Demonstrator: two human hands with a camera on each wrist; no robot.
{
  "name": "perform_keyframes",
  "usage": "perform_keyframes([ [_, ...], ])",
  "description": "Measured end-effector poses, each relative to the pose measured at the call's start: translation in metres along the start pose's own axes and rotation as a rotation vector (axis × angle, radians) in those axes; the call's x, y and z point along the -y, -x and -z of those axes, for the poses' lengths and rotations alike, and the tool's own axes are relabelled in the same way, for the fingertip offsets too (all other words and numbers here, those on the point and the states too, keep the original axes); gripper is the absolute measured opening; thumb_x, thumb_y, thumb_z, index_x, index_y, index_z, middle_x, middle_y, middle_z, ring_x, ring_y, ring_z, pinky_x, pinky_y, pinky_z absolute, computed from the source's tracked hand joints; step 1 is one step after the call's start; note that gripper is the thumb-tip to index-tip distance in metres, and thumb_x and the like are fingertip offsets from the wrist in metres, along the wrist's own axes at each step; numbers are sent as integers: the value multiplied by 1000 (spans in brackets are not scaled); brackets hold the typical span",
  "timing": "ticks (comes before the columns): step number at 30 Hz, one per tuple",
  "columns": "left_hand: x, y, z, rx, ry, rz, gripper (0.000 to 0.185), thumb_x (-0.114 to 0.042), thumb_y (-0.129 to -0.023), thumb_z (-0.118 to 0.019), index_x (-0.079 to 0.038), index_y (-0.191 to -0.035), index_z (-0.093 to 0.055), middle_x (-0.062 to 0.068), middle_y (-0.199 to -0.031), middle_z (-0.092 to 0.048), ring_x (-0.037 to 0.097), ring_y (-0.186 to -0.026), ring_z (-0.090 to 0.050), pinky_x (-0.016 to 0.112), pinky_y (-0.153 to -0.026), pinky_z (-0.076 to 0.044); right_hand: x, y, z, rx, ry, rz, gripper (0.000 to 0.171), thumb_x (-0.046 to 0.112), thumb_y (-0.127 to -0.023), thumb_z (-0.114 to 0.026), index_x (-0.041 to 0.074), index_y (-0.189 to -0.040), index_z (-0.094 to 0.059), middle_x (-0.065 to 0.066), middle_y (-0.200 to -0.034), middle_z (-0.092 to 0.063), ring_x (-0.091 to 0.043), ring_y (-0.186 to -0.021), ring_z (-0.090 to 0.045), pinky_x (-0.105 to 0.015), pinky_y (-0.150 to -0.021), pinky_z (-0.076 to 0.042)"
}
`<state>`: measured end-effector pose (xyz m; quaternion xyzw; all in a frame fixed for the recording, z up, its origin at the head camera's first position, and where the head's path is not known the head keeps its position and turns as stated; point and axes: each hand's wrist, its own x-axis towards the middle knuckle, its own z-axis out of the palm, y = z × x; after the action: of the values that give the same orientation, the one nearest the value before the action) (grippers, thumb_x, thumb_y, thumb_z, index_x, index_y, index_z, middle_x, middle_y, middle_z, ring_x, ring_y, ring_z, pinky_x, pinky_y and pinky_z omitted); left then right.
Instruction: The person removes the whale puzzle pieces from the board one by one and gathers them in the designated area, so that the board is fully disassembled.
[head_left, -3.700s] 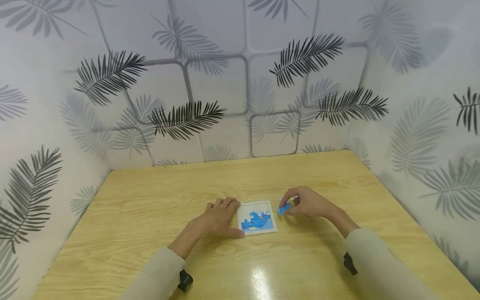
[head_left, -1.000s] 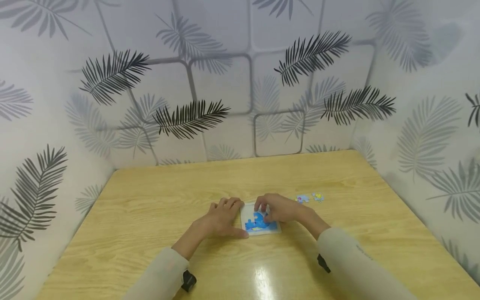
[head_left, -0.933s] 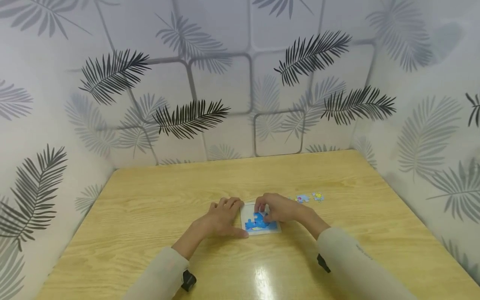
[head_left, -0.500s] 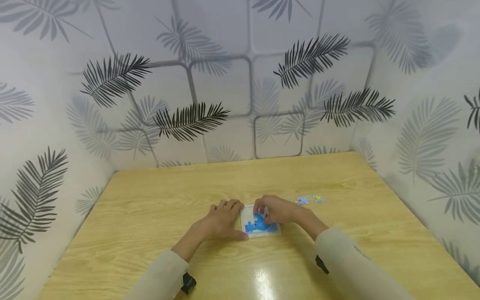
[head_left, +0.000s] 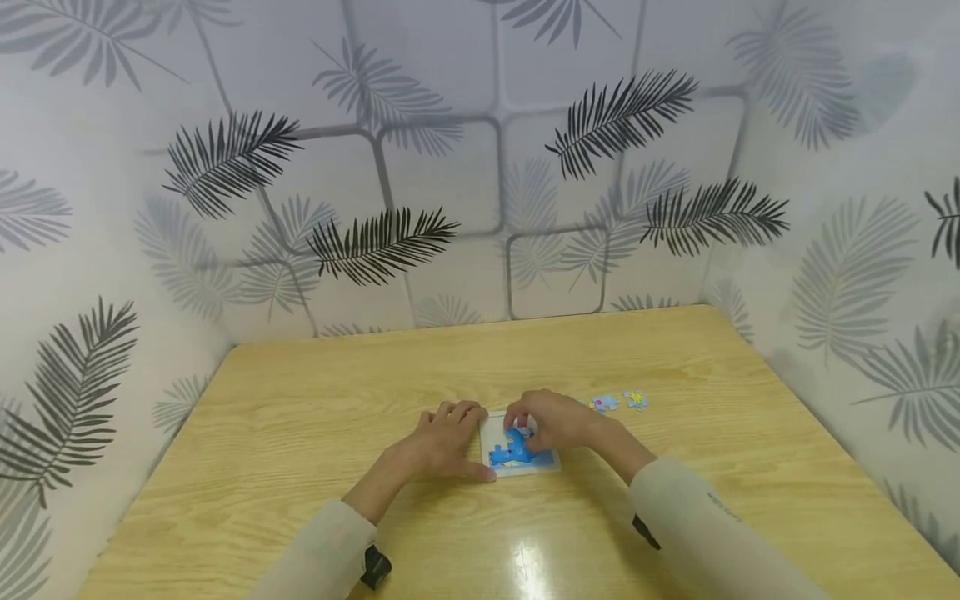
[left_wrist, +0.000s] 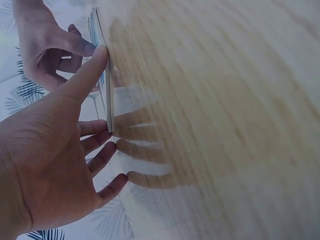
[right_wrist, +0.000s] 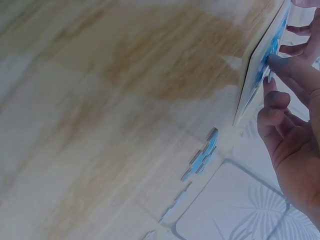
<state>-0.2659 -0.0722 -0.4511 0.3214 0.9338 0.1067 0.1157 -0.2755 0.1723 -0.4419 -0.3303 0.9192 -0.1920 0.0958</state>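
A white square puzzle tray lies on the table, its lower part filled with a blue cartoon-like picture. My left hand rests at the tray's left side, fingers spread, with the thumb at the near corner and the index finger at the far one. Over the tray, my right hand pinches a puzzle piece between thumb and finger, close to the blue picture. That piece is mostly hidden by the fingers, so I cannot tell whether it is seated.
Beyond the right hand lie loose puzzle pieces, a pale blue one with a pink mark and one with a yellow figure. The wooden table meets leaf-patterned walls at the back and sides.
My right hand has carried a piece from the tray's right side to above the tray, uncovering the loose pieces. Over the last second it shifts only slightly. My left hand stays at the tray.
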Motion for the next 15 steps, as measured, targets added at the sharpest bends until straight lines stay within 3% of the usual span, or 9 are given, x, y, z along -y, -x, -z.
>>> perform_keyframes([
  [5, -4, 1, 2, 0, 0, 7, 91, -61, -89, -75, -9, -155, -39, 13, -162, -35, 40, -145, -34, 66, -111, -32, -2, 3, 1, -28, 26, -10, 30, 11, -87, -81, 18, -115, -76, 3, -104, -66, -19, -97, -62, -42, -87, -54],
  [9, -3, 1, 1, 6, -21, 31, 94, -62, -87, -76, -11, -156, -38, 11, -163, -35, 39, -146, -33, 64, -112, -32, -10, 9, 3, -59, -57, -12, 27, 10, -89, -80, 18, -113, -77, 2, -108, -69, -21, -98, -63, -43, -86, -54],
  [13, -5, 1, 1, 10, -15, 29, 95, -62, -87, -76, -10, -156, -38, 12, -163, -35, 40, -147, -32, 65, -113, -30, -27, 21, 8, -95, -179, -29, 24, 8, -91, -78, 18, -113, -76, 2, -111, -70, -15, -76, -57, -34, -69, -52],
  [15, -5, 0, 1, 11, -9, 28, 95, -61, -87, -77, -9, -157, -37, 12, -163, -34, 40, -148, -31, 66, -114, -29, -34, 28, 12, -115, -212, -25, 23, 7, -91, -77, 17, -112, -76, 2, -111, -71, -13, -69, -53, -32, -66, -50],
])
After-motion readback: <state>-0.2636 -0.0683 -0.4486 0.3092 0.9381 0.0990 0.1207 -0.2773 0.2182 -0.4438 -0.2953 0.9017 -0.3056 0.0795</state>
